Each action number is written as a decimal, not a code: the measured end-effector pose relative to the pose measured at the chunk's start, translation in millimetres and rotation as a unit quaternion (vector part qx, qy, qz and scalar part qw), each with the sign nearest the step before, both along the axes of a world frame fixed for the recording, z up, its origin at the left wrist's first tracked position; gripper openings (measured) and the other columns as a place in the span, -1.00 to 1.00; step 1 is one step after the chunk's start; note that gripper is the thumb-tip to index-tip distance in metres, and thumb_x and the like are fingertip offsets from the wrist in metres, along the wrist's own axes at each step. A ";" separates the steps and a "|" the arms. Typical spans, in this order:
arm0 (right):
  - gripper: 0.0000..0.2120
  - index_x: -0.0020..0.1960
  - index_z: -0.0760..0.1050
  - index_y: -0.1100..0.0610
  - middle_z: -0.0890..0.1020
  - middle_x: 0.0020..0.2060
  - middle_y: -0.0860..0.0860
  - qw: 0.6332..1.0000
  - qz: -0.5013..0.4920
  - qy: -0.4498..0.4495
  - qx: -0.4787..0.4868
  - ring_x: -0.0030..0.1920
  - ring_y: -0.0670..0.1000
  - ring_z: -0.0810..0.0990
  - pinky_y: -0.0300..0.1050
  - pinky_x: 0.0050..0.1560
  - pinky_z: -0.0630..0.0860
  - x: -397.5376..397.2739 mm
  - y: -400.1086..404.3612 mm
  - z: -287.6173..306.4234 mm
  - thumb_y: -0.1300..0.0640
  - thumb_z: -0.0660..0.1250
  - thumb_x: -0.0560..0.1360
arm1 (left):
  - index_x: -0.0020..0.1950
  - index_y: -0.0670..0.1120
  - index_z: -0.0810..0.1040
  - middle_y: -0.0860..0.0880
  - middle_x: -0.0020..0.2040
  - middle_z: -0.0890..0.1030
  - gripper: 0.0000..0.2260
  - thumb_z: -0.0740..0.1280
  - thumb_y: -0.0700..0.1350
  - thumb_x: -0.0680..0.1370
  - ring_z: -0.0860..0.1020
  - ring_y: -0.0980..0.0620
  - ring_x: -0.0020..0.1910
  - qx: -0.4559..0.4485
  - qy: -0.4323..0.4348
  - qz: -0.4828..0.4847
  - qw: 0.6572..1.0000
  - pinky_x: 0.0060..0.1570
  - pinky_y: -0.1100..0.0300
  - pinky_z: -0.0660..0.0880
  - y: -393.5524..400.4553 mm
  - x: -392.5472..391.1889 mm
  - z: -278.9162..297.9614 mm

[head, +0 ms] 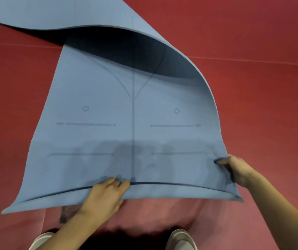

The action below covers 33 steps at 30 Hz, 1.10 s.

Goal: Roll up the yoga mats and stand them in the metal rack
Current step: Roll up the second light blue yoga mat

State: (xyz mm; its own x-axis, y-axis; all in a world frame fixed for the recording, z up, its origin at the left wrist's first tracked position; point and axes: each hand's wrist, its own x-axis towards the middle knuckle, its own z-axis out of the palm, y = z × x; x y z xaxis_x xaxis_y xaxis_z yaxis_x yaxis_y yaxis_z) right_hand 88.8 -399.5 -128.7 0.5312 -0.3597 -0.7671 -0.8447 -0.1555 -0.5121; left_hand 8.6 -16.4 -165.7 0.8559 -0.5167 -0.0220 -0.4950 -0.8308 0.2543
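Gripping the near edge of the thin blue foam yoga mat (126, 123) at lower centre, left hand (106, 193) mid-edge, right hand (236, 168) pinching its corner, risks a skewed roll since the far end lies twisted on the red floor (262, 87)

A blue yoga mat (126, 114) with faint printed alignment lines and small circles fills the middle of the frame. Its far part is bent over toward the upper left, its near edge is folded into a narrow first turn along the lower centre.
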 end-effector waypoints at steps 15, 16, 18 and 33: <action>-0.78 0.01 0.55 0.22 0.68 -0.25 0.09 0.988 -0.099 0.040 0.115 -0.30 0.07 0.67 0.00 -0.14 0.48 0.9 12.2 -6.5 0.05 0.29 0.56 | 0.03 -0.01 0.41 0.04 -0.26 0.63 -0.28 0.65 -0.09 -0.04 0.56 0.04 -0.24 -0.014 -0.014 0.015 1.000 -0.47 0.30 0.48 34.2 -3.1 8.5; -0.77 0.04 0.53 0.24 0.66 -0.20 0.11 0.992 -0.089 0.036 0.088 -0.23 0.10 0.64 0.00 -0.13 0.50 0.0 18.3 -9.8 0.06 0.32 0.54 | 0.02 -0.02 0.42 0.03 -0.25 0.64 -0.28 0.65 -0.11 -0.05 0.55 0.04 -0.21 -0.014 -0.017 0.018 1.000 -0.45 0.29 0.49 37.2 -4.7 9.8; -0.75 0.04 0.51 0.28 0.61 -0.12 0.14 0.997 -0.079 0.006 0.019 -0.15 0.14 0.57 -0.01 -0.06 0.50 -3.4 28.5 -16.5 0.10 0.38 0.51 | -0.01 -0.04 0.48 0.01 -0.25 0.65 -0.32 0.65 -0.12 -0.07 0.53 0.05 -0.18 -0.012 -0.020 0.023 0.999 -0.42 0.29 0.50 40.1 -7.5 10.1; -0.60 0.18 0.49 0.04 0.59 0.05 -0.05 0.748 0.445 -0.387 -0.304 0.19 -0.01 0.47 0.15 0.33 0.18 -116.7 200.0 15.3 0.07 0.19 0.36 | -0.13 -0.06 0.57 0.01 -0.23 0.56 -0.72 0.24 0.12 0.38 0.53 0.00 -0.25 -0.009 -0.046 0.024 0.999 -0.29 0.17 0.51 43.4 -19.5 -10.1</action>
State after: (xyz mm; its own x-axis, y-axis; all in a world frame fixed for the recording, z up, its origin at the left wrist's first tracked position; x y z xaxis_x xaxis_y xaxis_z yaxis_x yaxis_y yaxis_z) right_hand -27.9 -199.5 -113.4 0.9681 0.2441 0.0562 0.2459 -0.8829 -0.4001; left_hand -10.9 27.0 -175.8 0.8776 -0.4745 0.0675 -0.4768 -0.8498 0.2249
